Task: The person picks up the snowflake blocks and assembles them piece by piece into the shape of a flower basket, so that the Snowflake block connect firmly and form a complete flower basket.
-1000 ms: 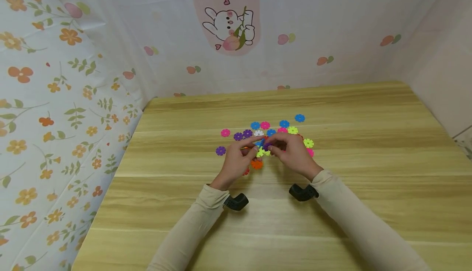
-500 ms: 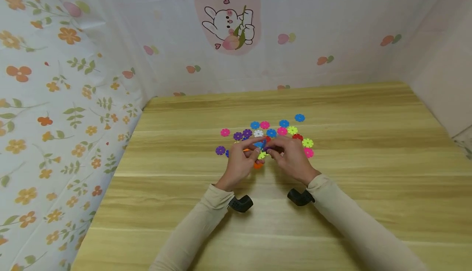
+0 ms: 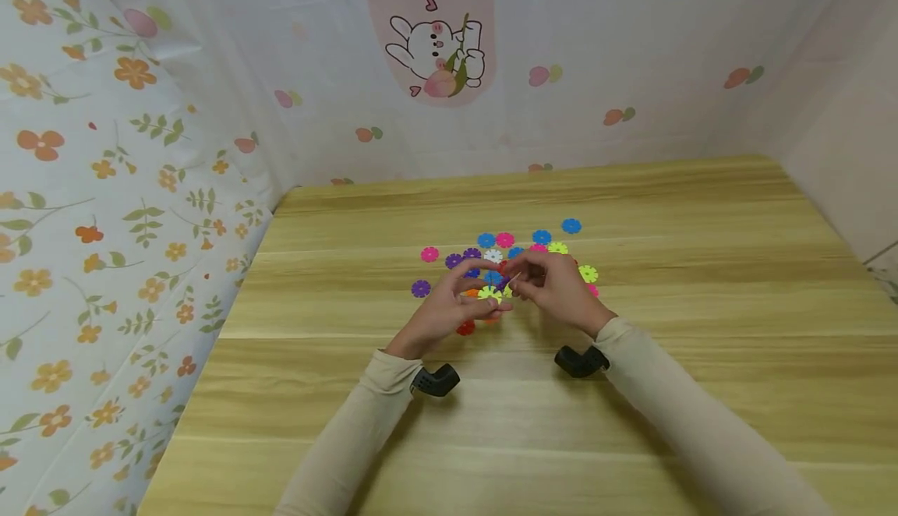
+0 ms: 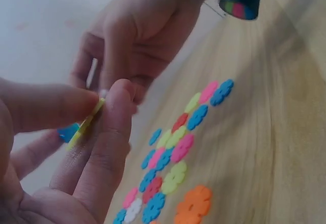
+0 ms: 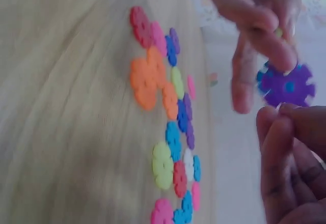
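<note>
Over the group of discs, my left hand pinches a yellow-green notched plastic disc between thumb and fingers, edge-on in the left wrist view. Part of a blue disc shows behind it, by the fingers. My right hand faces it from the right, thumb and finger at the lower edge of a purple notched disc. Blue shows through the purple disc's centre hole and along its left side. The fingertips of both hands are close together, and they partly hide how the discs join.
Several loose flower-shaped discs lie flat on the wooden table, including a pink disc, a white disc and an orange disc. A black wrist device sits below the left hand. Printed cloth hangs behind.
My left hand has shifted slightly left and its fingers have spread wider. The yellow-green disc now shows its face at the left fingers, where a tilted blue disc showed before.
</note>
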{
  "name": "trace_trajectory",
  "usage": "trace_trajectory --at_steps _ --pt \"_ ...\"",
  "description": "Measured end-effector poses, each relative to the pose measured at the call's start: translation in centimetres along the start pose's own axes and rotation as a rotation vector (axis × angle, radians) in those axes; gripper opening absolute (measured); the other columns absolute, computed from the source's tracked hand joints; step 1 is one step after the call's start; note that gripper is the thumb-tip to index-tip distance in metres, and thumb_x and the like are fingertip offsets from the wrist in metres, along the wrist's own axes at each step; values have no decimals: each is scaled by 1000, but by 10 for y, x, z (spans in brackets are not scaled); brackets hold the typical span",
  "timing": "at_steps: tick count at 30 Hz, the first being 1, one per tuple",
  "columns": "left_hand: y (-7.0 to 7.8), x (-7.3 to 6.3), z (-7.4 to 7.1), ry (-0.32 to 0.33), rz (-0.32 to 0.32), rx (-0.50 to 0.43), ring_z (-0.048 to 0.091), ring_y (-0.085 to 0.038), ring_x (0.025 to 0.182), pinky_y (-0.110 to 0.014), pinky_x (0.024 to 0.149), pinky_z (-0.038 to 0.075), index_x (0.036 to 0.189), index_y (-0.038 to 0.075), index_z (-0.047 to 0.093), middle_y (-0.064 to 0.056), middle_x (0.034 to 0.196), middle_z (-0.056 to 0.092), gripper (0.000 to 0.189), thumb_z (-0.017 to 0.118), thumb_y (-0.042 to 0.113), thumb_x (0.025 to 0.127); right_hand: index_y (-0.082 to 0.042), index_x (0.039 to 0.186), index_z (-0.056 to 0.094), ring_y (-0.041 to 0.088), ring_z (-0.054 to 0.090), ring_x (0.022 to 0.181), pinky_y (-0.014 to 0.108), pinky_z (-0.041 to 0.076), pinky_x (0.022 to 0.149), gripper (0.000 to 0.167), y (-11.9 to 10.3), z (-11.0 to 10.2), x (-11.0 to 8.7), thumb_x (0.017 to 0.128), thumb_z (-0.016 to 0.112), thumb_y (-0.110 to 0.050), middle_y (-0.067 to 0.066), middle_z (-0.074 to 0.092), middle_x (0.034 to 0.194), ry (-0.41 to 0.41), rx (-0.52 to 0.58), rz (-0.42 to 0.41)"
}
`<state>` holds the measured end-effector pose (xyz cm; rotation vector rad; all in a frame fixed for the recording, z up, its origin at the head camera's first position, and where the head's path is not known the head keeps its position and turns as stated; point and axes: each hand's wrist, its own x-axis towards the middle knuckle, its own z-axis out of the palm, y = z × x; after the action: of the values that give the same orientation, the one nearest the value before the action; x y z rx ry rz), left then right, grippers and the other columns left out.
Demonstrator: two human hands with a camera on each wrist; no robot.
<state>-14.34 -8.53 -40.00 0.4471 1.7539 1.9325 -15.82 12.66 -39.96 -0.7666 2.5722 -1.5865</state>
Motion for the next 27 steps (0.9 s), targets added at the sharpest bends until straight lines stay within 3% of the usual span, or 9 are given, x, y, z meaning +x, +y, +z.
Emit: trace_trajectory --at_steps 5,8,11,14,18,21,24,27 --pt "4 -2 -3 19 14 52 61 -41 97 -49 81 48 127 10 41 -18 131 46 45 63 5 88 -4 96 67 17 58 63 32 50 60 18 5 -3 11 80 68 4 10 66 95 -99 -178 49" --pt "6 -3 -3 19 2 61 61 -39 97 -40 65 47 126 10 41 -16 131 48 46 65 5 87 -2 97 67 22 59 72 36 51 66 22 9 -1 17 77 69 7 10 66 97 -183 -313 60" --pt "10 -5 0 24 -11 80 66 -32 81 -33 55 37 130 8 41 -15 131 47 53 67 3 84 -2 100 67 25 59 88 39 50 77 27 13 3 21 75 71 6 8 65 99 -235 -445 54" --pt "17 -7 4 -3 -5 85 62 -22 62 -31 51 35 133 8 40 -20 133 41 59 68 -2 82 -4 101 68 25 58 95 40 49 82 29 15 8 22 74 75 1 7 65 98 -231 -540 46" --pt "23 -10 8 -23 18 121 56 -15 54 -28 48 34 136 7 41 -24 127 39 62 68 -5 81 -5 99 68 24 57 89 39 49 80 27 16 12 21 73 75 0 6 63 94 -199 -596 49" --pt "24 -11 10 -30 21 148 64 -13 63 -25 47 30 137 6 42 -24 122 42 61 66 -5 82 -4 100 68 23 57 85 39 50 78 28 16 14 20 74 73 3 6 62 92 -192 -608 56" --pt "24 -11 11 -16 15 193 62 -12 61 -23 46 28 135 8 46 -19 122 46 57 67 -3 83 -3 103 67 24 57 84 39 50 76 30 16 14 21 74 73 2 7 62 91 -192 -627 54" --pt "24 -11 12 12 11 221 64 -21 63 -23 49 37 132 11 51 -16 123 48 53 68 -1 83 -2 102 67 25 57 85 40 50 74 29 15 14 21 74 73 -1 8 62 91 -194 -647 60"
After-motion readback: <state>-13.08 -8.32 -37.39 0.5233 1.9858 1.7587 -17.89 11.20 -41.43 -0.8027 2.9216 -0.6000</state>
